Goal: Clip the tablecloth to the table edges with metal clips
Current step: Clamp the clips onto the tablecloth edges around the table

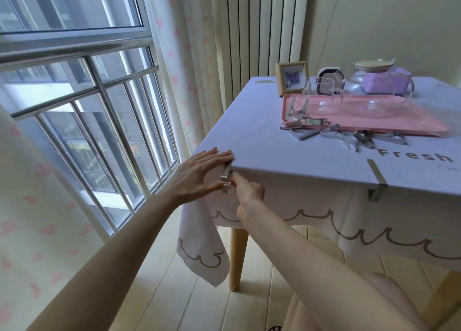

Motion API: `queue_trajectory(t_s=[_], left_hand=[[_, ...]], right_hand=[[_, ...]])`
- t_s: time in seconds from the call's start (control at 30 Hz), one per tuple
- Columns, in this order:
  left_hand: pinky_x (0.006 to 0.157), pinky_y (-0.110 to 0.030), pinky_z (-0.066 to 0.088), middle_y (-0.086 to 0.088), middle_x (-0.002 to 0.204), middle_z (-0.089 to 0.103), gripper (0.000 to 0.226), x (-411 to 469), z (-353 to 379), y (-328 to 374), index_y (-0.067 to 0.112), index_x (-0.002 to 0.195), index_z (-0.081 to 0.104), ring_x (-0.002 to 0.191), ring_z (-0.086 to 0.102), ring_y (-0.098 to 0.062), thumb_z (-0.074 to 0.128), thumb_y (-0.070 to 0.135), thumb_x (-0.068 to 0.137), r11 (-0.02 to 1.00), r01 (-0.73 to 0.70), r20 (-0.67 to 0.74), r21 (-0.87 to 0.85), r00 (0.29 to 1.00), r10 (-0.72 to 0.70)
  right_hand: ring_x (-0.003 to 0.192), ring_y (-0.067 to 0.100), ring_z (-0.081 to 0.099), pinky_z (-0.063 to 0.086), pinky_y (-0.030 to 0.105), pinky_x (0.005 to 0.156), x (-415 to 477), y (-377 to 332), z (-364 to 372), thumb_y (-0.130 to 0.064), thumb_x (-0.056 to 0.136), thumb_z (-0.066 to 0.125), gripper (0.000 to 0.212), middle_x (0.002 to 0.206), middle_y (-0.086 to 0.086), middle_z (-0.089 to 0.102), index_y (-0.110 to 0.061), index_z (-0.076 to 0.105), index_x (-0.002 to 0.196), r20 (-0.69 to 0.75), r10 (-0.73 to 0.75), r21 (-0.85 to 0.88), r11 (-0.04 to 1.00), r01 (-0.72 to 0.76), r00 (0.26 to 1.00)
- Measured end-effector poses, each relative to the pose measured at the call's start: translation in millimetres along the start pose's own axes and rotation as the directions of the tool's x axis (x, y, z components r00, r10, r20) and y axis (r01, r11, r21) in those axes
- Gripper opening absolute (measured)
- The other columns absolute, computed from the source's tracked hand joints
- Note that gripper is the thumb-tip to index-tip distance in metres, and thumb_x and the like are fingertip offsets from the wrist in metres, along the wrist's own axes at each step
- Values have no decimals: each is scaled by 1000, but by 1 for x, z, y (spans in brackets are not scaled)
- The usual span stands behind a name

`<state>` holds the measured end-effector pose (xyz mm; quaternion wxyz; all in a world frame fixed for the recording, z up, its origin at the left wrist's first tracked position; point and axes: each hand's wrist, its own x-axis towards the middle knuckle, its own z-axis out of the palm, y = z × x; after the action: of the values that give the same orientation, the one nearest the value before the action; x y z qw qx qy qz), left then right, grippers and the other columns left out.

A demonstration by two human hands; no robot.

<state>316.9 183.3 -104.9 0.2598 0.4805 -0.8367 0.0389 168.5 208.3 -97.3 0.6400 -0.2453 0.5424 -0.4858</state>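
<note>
A pale lilac tablecloth (pixel 262 141) with a scalloped border covers a small wooden-legged table. At the table's near left corner a metal clip (pixel 226 177) stands against the edge. My right hand (pixel 248 189) pinches its lower part from below. My left hand (pixel 199 174) lies with straight fingers over the corner, fingertips on the cloth top and thumb beside the clip. A second metal clip (pixel 376 181) sits fastened over the near edge further right. Several loose clips (pixel 336 132) lie in a pile on the cloth by the pink tray.
A pink tray (pixel 411 123) holds a glass jug (pixel 318 94) and a glass teapot (pixel 374 88). Behind stand a small framed picture (pixel 291 77) and a purple box (pixel 385 82). A barred window (pixel 87 106) and curtain fill the left; pale wooden floor lies below.
</note>
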Motion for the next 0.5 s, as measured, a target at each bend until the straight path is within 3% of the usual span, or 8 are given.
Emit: queue_trajectory(t_s=[0.17,0.23,0.3,0.33,0.37,0.4,0.47,0.5], left_hand=[[107,-28,24,23,142,32,69,0,3,1,33,138,41,135,25,-4,37,72,81,1000,-1,-45,18,999,2],[107,-28,25,23,142,32,67,1,4,1,34,138,39,135,26,-5,37,70,82,1000,-9,-46,21,999,10],[105,-29,28,22,142,33,66,0,4,2,33,137,41,134,27,-5,40,68,82,1000,0,-63,16,998,1],[103,-28,30,21,141,33,67,0,5,2,31,137,43,133,28,-5,41,68,81,1000,8,-78,9,997,-7],[101,-28,31,20,140,33,69,-1,5,3,29,136,44,132,29,-5,41,68,80,1000,17,-90,2,996,-16],[102,-28,32,18,142,34,72,-1,5,4,26,136,44,133,30,-5,41,70,79,1000,26,-95,0,995,-26],[104,-27,31,11,146,36,79,-1,8,3,21,136,43,133,34,-7,40,73,77,999,45,-89,11,995,-44],[105,-26,29,9,147,36,81,-2,9,2,19,137,43,133,34,-8,38,74,78,998,47,-87,32,995,-45]], right_hand=[[73,15,57,40,21,54,8,5,-1,-17,79,72,17,81,1,66,-5,71,91,-30,-40,18,999,41,999],[72,16,55,40,22,56,7,12,-8,-22,82,68,12,73,-3,63,-10,71,82,7,-126,-133,983,125,992],[70,16,55,39,24,59,3,24,-19,-28,84,62,19,69,-7,61,-12,69,78,77,-300,-385,871,305,951],[71,15,57,40,25,60,-1,28,-24,-30,84,61,16,72,-9,62,-16,68,81,115,-447,-500,746,441,887],[75,14,59,42,26,63,-4,29,-30,-28,84,62,10,78,-9,63,-19,67,85,165,-633,-569,565,597,757],[81,15,59,44,26,70,-5,28,-34,-25,83,62,11,86,-7,64,-19,65,91,226,-799,-592,342,730,558],[102,20,56,42,31,93,5,21,-40,-30,80,61,32,106,1,63,-14,63,107,407,-892,-587,-89,805,199],[114,23,51,36,38,105,14,16,-42,-38,80,59,47,118,6,60,-10,59,117,509,-850,-593,-233,771,135]])
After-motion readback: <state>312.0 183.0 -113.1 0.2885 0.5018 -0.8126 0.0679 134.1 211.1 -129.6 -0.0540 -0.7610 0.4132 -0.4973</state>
